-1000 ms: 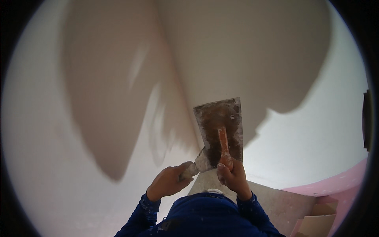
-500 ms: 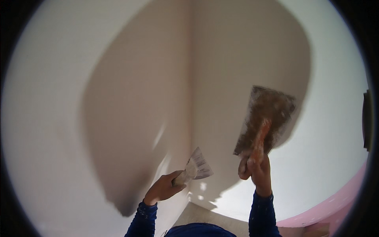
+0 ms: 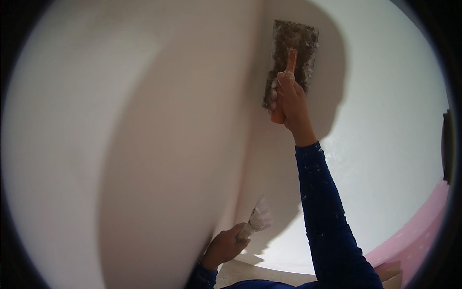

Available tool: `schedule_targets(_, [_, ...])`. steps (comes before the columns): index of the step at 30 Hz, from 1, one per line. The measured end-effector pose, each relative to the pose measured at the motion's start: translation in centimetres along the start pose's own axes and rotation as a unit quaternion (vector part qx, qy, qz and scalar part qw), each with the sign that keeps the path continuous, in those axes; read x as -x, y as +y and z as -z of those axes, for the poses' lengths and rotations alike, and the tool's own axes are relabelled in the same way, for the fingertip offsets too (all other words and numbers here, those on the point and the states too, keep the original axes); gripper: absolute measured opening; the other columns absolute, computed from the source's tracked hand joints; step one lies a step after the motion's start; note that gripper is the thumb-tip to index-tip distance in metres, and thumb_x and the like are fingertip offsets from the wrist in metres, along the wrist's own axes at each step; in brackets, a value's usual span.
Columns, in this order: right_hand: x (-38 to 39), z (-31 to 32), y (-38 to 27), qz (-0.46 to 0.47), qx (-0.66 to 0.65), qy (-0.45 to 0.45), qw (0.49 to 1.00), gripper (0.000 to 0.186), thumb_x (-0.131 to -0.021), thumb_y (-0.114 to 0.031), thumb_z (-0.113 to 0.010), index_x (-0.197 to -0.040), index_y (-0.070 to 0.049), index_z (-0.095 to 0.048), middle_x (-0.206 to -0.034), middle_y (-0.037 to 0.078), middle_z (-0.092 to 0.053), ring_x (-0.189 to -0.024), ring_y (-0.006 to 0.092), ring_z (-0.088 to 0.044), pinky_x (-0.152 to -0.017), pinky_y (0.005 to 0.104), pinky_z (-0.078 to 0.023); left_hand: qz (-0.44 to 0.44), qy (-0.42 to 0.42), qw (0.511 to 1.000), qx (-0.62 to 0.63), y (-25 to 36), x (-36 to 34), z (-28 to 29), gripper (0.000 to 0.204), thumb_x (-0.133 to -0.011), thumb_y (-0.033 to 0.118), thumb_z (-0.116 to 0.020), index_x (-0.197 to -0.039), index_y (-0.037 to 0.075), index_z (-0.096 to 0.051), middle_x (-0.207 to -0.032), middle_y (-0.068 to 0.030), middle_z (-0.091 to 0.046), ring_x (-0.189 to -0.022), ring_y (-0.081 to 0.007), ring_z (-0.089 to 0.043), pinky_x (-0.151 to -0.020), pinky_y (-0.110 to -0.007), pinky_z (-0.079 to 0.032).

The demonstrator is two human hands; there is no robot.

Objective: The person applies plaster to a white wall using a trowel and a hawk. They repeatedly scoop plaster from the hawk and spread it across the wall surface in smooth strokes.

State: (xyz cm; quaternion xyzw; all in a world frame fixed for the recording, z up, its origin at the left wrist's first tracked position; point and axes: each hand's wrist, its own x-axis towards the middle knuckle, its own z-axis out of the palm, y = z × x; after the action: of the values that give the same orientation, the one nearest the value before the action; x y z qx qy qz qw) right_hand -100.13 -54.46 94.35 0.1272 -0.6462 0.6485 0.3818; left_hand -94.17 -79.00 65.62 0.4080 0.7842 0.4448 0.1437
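My right hand (image 3: 290,102) is stretched up and closed round the orange handle of a plastering trowel (image 3: 304,61). The trowel's rectangular plate is dark and smeared with whitish plaster; it lies at or very close to the right-hand wall (image 3: 385,96), just right of the corner. Low down, my left hand (image 3: 225,247) grips the handle of a putty knife (image 3: 259,217), whose flared blade carries white smears and points up and to the right. Between the putty knife and the wall there seems to be a gap. White specks dot my blue right sleeve.
The left-hand wall (image 3: 159,144) meets the right one in a vertical corner. My shadow falls across both. A pink dotted sheet (image 3: 409,241) hangs at the lower right, near a brown cardboard-like piece (image 3: 391,276). A dark object (image 3: 447,147) stands at the right rim.
My right hand has risen and moved left with the trowel, now high beside the corner. My left hand with the putty knife has shifted right and down. The view has turned slightly.
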Motion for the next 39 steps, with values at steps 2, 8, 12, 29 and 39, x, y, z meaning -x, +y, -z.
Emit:
schedule_targets(2, [-0.2,-0.3,1.3,-0.004,0.017,0.040,0.999,0.033,-0.101,-0.040,-0.061,-0.091,-0.009,-0.054,-0.070,0.003,-0.055,-0.051,0.0130,-0.055,-0.045,0.0311,-0.048,0.000,-0.026,1.000,0.005,-0.1,-0.2,-0.1,0.056,-0.090,0.032,-0.071,-0.136,0.007,-0.055,-0.094,-0.0272,-0.071,-0.090,-0.0453,-0.070,-0.079,-0.052,-0.056])
schedule_targets(8, [-1.0,-0.2,4.0,-0.008,0.069,0.106,0.992,0.030,-0.101,-0.035,-0.060,-0.089,-0.008,-0.056,-0.068,0.002,-0.054,-0.050,0.0136,-0.055,-0.045,0.0314,-0.047,-0.003,-0.069,0.997,-0.020,-1.5,-1.6,-0.4,0.057,-0.090,0.033,-0.073,-0.139,0.010,-0.055,-0.100,-0.0252,-0.072,-0.094,-0.0437,-0.071,-0.084,-0.049,-0.057])
schedule_targets(12, [-2.1,-0.2,5.3,0.020,0.149,0.157,0.976,0.030,-0.100,-0.033,-0.061,-0.091,-0.004,-0.059,-0.064,0.001,-0.054,-0.048,0.0142,-0.055,-0.042,0.0319,-0.046,-0.026,-0.071,0.997,-0.022,-2.2,-2.2,-0.1,0.056,-0.090,0.033,-0.072,-0.139,0.010,-0.055,-0.100,-0.0258,-0.072,-0.095,-0.0445,-0.070,-0.084,-0.051,-0.056])
schedule_targets(29, [0.1,9.8,-2.5,0.095,0.035,0.296,0.950,0.032,-0.102,-0.039,-0.058,-0.093,-0.009,-0.055,-0.066,0.001,-0.052,-0.049,0.0117,-0.051,-0.042,0.0296,-0.043,0.065,-0.049,0.996,-0.031,2.5,-0.5,2.2,0.058,-0.086,0.030,-0.076,-0.136,0.006,-0.059,-0.107,-0.0260,-0.072,-0.097,-0.0421,-0.072,-0.087,-0.047,-0.057])
schedule_targets(39, [2.0,6.4,-4.3,0.032,-0.080,0.241,0.967,0.027,-0.103,-0.040,-0.056,-0.097,-0.014,-0.052,-0.069,0.000,-0.046,-0.053,0.0118,-0.054,-0.040,0.0276,-0.045,0.059,-0.021,0.998,0.008,5.7,1.9,3.8,0.056,-0.087,0.032,-0.073,-0.135,0.007,-0.057,-0.098,-0.0231,-0.073,-0.092,-0.0436,-0.070,-0.081,-0.050,-0.055])
